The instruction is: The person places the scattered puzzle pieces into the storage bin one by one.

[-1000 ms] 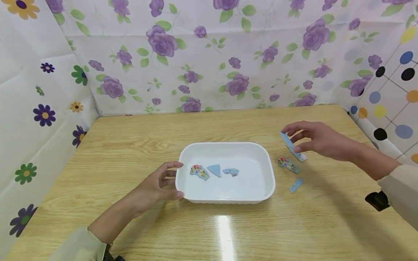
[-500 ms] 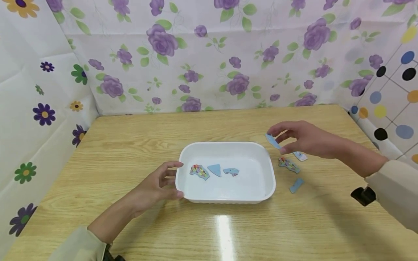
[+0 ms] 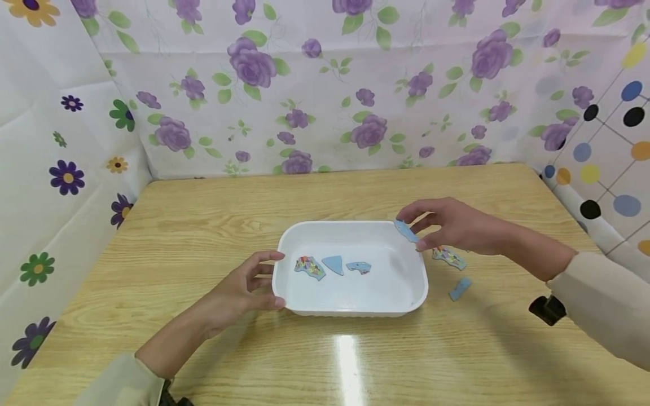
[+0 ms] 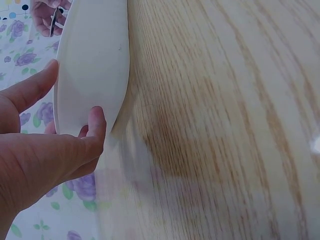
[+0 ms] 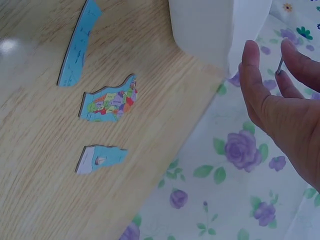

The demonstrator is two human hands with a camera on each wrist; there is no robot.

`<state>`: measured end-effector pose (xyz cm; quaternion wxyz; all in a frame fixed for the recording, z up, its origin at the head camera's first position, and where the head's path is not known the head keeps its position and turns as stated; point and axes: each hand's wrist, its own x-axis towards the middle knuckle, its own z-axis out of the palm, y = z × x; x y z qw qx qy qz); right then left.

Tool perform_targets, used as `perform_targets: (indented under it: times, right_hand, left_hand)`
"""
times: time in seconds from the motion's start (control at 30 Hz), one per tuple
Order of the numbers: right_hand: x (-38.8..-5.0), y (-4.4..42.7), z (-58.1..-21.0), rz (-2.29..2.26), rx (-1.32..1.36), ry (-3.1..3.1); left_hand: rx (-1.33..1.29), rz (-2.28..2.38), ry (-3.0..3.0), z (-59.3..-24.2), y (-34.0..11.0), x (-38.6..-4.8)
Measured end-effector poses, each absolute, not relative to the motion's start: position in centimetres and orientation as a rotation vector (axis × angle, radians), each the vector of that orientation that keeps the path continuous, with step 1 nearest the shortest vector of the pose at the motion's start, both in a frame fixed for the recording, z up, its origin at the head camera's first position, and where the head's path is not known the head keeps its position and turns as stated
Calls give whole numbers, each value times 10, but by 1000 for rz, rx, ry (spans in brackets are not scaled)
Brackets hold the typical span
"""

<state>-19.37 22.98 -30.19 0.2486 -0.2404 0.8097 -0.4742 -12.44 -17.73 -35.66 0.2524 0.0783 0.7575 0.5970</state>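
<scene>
A white plastic tray (image 3: 386, 282) sits on the table with three map puzzle pieces inside: a multicoloured one (image 3: 310, 268), a blue triangular one (image 3: 333, 264) and a small blue one (image 3: 359, 267). My left hand (image 3: 246, 288) holds the tray's left end, thumb at the front corner and fingertips at the rim. Over the back right corner, my right hand (image 3: 447, 225) pinches a light blue puzzle piece (image 3: 405, 229), which appears edge-on in the right wrist view. Beside the tray lie a multicoloured map piece (image 3: 449, 257), a blue strip (image 3: 460, 288) and a sailboat piece (image 5: 102, 159), mostly hidden by the right hand in the head view.
The wooden table (image 3: 213, 225) meets a flowered cloth (image 3: 325, 113) at the back. Patterned sheets hang at the left (image 3: 66, 141) and right (image 3: 614, 169) sides. A light reflection (image 3: 348, 366) shines in front of the tray.
My right hand has lifted the light blue puzzle piece off the table and carried it leftward to the tray's back right corner. The left hand and tray have stayed put.
</scene>
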Motion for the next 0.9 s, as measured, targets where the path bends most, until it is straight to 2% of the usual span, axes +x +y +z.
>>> perform_targets:
  times: [0.53, 0.9]
  right_hand:
    - [-182, 193, -304, -1189, -616, 2328]
    - [-181, 190, -303, -1062, -671, 2477]
  left_hand:
    - [213, 1627, 2049, -358, -177, -125]
    - [218, 1632, 2045, -358, -178, -125]
